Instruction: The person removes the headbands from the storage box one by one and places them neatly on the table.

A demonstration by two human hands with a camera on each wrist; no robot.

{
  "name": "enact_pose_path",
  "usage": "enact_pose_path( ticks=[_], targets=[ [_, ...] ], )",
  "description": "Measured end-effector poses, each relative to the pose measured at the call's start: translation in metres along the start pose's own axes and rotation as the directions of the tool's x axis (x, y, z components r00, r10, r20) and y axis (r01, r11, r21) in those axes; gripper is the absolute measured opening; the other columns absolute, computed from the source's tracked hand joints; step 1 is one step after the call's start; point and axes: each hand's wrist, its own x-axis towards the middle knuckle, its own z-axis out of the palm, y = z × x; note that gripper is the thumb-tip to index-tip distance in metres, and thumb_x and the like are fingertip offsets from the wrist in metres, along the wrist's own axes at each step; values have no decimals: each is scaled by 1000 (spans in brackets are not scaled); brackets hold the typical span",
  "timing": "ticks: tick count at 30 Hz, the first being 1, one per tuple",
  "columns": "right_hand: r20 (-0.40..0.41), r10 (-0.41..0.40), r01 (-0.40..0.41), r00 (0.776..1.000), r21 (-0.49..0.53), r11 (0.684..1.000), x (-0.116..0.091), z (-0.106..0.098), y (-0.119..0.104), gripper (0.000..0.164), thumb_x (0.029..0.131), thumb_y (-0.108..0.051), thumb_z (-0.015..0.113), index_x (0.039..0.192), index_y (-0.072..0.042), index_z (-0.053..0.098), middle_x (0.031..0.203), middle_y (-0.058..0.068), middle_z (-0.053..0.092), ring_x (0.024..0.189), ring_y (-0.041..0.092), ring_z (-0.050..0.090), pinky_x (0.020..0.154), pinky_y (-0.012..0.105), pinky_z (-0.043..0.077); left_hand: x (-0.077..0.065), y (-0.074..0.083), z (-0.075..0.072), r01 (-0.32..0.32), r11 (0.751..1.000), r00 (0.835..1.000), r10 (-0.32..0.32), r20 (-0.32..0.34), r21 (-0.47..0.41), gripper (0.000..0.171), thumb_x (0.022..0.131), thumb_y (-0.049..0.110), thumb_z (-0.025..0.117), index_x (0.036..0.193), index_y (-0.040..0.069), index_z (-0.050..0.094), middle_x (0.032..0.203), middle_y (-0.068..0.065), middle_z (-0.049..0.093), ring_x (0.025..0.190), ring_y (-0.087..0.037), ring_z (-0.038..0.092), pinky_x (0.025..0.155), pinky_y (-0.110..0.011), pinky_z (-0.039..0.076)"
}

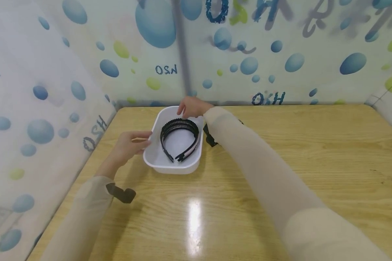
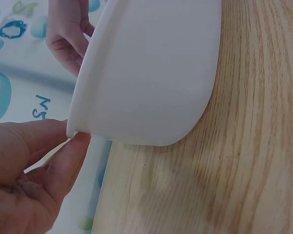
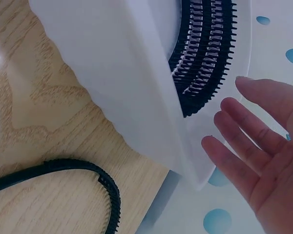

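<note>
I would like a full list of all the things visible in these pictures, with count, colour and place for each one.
tub: one, white, on the table near its far left part.
toothed headbands: several, black, stacked inside the tub; exact number cannot be told.
loose headband: one, black, on the table just right of the tub.
table: one, light wood, fills the foreground.
patterned walls: pale with blue and green bubbles, behind and to the left.
left hand: pinches the tub's left rim.
right hand: fingers straight, at the tub's far rim.
</note>
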Motion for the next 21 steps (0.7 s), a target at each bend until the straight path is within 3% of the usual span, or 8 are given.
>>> enact_pose_path(
  ticks=[7,15,21],
  targets=[
    [31,38,-39,999,21,999,7,6,5,29,88,-4,59,117,-6,61,112,11,60,70,18,48,50,21,39,0,0,-1,1,1000,1000,-1,-4,-23,39,89,1,57,126,-8,49,127,-25,49,113,-35,51,79,-30,54],
    [12,39,-39,999,3,999,9,9,6,29,86,-2,61,114,-7,64,110,11,62,81,17,56,51,21,44,0,1,-2,2,1000,1000,-3,-3,-23,39,88,0,57,125,-10,49,126,-25,50,113,-35,51,79,-30,55],
    [12,46,-46,999,10,999,13,12,9,30,86,2,60,113,-7,65,110,12,61,72,15,52,44,20,41,0,1,-1,10,999,1000,-10,-1,-38,39,88,-1,57,125,-10,48,126,-26,49,112,-35,51,79,-31,55]
  ],
)
